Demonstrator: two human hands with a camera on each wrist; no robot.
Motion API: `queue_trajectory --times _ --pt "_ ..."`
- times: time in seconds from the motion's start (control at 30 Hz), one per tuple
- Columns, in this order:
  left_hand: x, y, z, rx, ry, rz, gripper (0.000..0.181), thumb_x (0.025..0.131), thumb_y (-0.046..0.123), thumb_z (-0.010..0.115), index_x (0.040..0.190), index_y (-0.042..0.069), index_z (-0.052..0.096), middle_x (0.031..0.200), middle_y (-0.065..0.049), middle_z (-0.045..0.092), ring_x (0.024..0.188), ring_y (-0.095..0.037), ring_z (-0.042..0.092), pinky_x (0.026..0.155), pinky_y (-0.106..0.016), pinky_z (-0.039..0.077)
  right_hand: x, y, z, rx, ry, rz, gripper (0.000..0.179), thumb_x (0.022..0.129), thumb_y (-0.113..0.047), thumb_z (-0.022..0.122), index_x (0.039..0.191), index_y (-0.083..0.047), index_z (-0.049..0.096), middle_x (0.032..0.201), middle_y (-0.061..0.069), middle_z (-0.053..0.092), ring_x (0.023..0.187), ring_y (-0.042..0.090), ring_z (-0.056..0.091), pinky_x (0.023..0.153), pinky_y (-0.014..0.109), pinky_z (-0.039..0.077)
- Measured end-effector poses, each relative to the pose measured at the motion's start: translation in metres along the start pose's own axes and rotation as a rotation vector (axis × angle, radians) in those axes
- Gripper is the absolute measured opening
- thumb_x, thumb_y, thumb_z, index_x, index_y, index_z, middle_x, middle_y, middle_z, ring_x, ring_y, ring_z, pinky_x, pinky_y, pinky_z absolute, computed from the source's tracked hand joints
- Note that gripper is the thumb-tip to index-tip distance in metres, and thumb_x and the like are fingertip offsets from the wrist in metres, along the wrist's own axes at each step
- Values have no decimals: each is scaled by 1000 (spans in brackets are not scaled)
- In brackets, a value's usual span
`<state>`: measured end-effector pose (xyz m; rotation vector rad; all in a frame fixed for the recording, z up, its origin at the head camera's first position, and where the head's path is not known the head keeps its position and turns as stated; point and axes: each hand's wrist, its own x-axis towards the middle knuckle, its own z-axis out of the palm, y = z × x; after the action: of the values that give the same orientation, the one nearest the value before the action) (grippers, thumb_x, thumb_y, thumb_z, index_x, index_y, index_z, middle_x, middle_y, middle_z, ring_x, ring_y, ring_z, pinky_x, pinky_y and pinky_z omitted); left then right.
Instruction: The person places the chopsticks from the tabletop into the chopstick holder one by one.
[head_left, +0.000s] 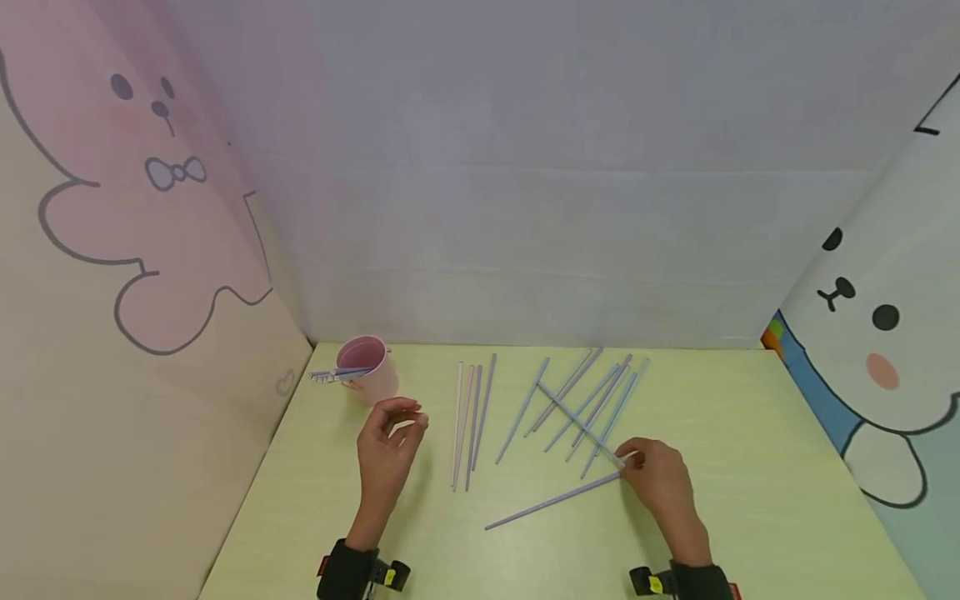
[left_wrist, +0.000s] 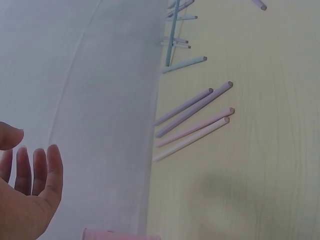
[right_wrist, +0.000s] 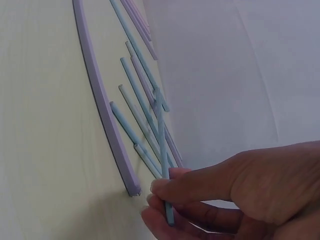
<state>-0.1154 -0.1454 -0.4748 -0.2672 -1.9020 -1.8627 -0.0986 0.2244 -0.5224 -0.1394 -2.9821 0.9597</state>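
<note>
My right hand [head_left: 656, 479] pinches the near end of a thin light-blue stick [head_left: 581, 423] between thumb and fingers. This stick slants away to the left over other blue and purple sticks; its near tip pokes past the fingers in the right wrist view. Close to that hand, a purple stick [head_left: 553, 502] lies alone on the table. My left hand [head_left: 385, 458] hovers in front of a pink cup [head_left: 381, 385], its fingers loosely curled and holding nothing. Right of the cup, a white stick [head_left: 457, 427], a pink one [left_wrist: 197, 127] and two purple ones lie roughly side by side.
Several pale sticks [head_left: 325, 377] stick out sideways over the cup's left rim. The pale yellow table [head_left: 780, 483] ends at a light back curtain [head_left: 540, 250]. Printed side panels show a pink cartoon animal on the left and a white one on the right.
</note>
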Motion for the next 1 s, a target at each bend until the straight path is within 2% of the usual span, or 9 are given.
queue_trajectory --times 0.13,0.43,0.6,0.83,1.0 --pt "-1 0 1 10 -1 -2 29 80 -20 68 107 -20 57 101 -33 59 88 -50 56 73 -19 60 -1 -2 0 34 -17 -18 17 78 4 74 92 -4 76 79 9 71 74 28 66 60 42 56" --pt "-2 -1 1 22 -3 5 29 80 -21 68 106 -21 57 100 -35 58 87 -47 57 72 -17 60 0 -7 2 -38 -50 39 21 79 -1 73 99 -4 75 77 5 69 57 16 57 44 29 45" --pt "-3 -1 0 9 -2 -16 28 80 -21 68 106 -21 57 100 -35 58 88 -51 55 72 -18 60 1 -6 4 -76 -34 38 15 78 -4 74 93 -6 74 75 4 68 56 16 57 41 29 44" --pt "-3 -2 -1 18 -4 -20 29 80 -21 68 106 -20 57 101 -36 58 88 -49 56 73 -20 60 0 -5 10 -109 6 31 7 77 -8 76 83 -9 73 70 1 65 53 16 55 39 29 43" --pt "-3 -2 -1 6 -11 -10 28 79 -23 67 106 -21 57 100 -36 58 87 -51 56 72 -18 60 2 -6 11 -126 -21 45 10 78 -4 73 87 -9 73 73 2 66 55 17 55 39 29 41"
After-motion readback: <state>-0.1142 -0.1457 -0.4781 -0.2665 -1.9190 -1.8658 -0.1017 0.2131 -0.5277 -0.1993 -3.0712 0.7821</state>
